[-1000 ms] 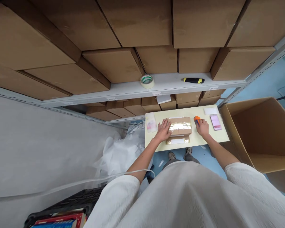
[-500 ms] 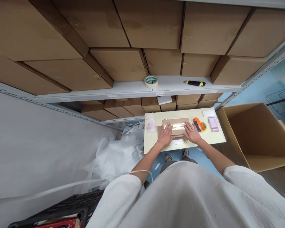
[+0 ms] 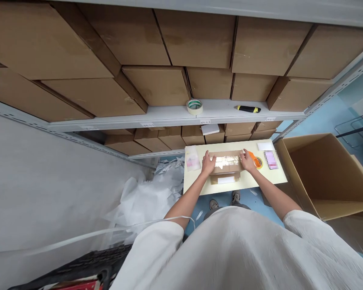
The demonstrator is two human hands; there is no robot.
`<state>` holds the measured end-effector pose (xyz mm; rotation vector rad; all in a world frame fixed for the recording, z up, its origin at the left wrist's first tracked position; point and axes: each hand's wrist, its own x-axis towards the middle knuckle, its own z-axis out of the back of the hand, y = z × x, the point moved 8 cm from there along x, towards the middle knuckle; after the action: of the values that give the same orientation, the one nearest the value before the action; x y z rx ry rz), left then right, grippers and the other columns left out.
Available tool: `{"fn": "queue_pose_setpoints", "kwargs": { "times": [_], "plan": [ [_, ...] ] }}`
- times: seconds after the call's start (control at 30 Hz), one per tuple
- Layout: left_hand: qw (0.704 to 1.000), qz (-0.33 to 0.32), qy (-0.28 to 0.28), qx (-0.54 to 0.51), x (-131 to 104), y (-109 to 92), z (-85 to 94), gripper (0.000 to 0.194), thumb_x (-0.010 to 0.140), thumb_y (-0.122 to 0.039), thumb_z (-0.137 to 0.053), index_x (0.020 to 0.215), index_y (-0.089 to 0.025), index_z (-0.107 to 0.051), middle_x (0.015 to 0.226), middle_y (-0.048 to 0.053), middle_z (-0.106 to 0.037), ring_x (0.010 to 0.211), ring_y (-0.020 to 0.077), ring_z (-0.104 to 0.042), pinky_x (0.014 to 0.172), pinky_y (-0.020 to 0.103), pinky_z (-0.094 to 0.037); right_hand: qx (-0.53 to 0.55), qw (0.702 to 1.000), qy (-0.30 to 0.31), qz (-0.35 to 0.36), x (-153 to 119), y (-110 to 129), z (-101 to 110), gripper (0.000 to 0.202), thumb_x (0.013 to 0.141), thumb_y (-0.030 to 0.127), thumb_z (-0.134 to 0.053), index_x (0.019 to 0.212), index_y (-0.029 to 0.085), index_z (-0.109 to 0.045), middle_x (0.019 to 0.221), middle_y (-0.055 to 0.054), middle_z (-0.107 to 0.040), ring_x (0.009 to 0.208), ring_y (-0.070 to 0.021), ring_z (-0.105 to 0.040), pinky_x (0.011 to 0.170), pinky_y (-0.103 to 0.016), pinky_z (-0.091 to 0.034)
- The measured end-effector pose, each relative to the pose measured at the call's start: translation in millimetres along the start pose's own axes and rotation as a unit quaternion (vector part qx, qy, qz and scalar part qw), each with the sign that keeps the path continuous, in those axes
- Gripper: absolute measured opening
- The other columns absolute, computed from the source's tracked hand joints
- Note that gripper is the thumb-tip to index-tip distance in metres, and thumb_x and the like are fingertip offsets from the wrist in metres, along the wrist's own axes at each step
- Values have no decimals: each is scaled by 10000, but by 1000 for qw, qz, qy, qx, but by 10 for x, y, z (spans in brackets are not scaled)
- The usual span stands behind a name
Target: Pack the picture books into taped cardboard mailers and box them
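1. In front of you stands the grey shelf rack [image 3: 216, 108], its upper level stacked with brown cardboard boxes [image 3: 157, 86].
2. To your right sits a large open carton [image 3: 345, 173], just beside the table's end.
3. Your pale yellow table [image 3: 276, 175] lies below the rack's shelf, close to your body.
4. A heap of white sheets [image 3: 153, 193] is on your left, beside the table.
5. The taped box [image 3: 226, 167] is between your hands over the middle of the table, shiny tape across its top; whether it touches the surface, I cannot tell. A white label [image 3: 226, 180] shows on brown taped card along its near side.
6. Your left hand [image 3: 208, 162] grips the box's left end and your right hand [image 3: 247, 160] its right end, each with the thumb over the top.
7. Just beyond your right hand, partly hidden by it, lies the orange tape dispenser [image 3: 252, 156].
8. Right of that is a pink-purple item [image 3: 271, 159], blurred out.
9. On the shelf you have a roll of tape [image 3: 194, 111] and, further right, a black-and-yellow knife [image 3: 248, 108].
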<state>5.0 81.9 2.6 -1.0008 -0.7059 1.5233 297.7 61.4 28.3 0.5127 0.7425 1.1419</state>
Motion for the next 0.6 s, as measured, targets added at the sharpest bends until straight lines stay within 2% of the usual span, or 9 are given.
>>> {"fn": "queue_pose_setpoints", "kwargs": {
  "times": [0.07,0.17,0.23,0.3,0.43,0.53,0.6],
  "plan": [
    [999,22,-40,-16,-52,-62,72,715,1056,-558,-507,1664,-218,-347,1567,197,-522,1447,348,-548,1232,497,-420,13,998,-47,34,-55,115,133,767,1054,667,-316,1640,185,-429,1503,-196,-620,1356,-334,-599,1177,-479,-458],
    [995,-3,-86,-54,-142,-217,190,625,1089,-571,-466,1613,-236,-404,1480,165,-542,1339,295,-601,1177,433,-471,30,991,-101,80,-204,237,299,732,1079,633,-273,1667,208,-368,1522,-185,-593,1361,-309,-588,1175,-475,-456],
    [991,-22,-116,-66,-187,-263,260,568,1102,-558,-451,1574,-241,-433,1422,150,-560,1303,275,-603,1145,406,-491,32,987,-121,104,-301,279,349,710,1090,606,-249,1676,216,-340,1540,-182,-571,1379,-295,-574,1171,-466,-459],
    [988,-33,-133,-64,-221,-227,276,531,1095,-512,-479,1543,-229,-447,1370,146,-577,1285,269,-599,1126,398,-504,37,984,-126,120,-374,266,338,700,1090,596,-252,1663,206,-351,1537,-188,-566,1393,-297,-560,1170,-468,-462],
    [992,-18,-116,-43,-295,72,124,555,1001,-336,-571,1528,-206,-451,1363,152,-567,1225,265,-631,1103,425,-524,48,990,-90,100,-415,-1,156,725,1062,617,-325,1614,156,-413,1432,-208,-625,1303,-317,-607,1137,-489,-491],
    [998,22,-58,-28,-363,393,-75,641,931,-257,-598,1549,-213,-437,1389,151,-572,1153,257,-678,1085,454,-538,30,998,-29,55,-386,-331,-34,735,1039,613,-365,1591,134,-445,1295,-188,-693,1179,-315,-667,1094,-492,-523],
    [998,66,-13,-15,-386,594,-193,686,920,-275,-614,1570,-184,-415,1405,177,-580,1157,277,-696,1089,481,-536,4,1000,20,14,-344,-535,-139,720,1030,609,-380,1571,144,-480,1212,-166,-729,1131,-315,-695,1068,-487,-542]
  ]
}}
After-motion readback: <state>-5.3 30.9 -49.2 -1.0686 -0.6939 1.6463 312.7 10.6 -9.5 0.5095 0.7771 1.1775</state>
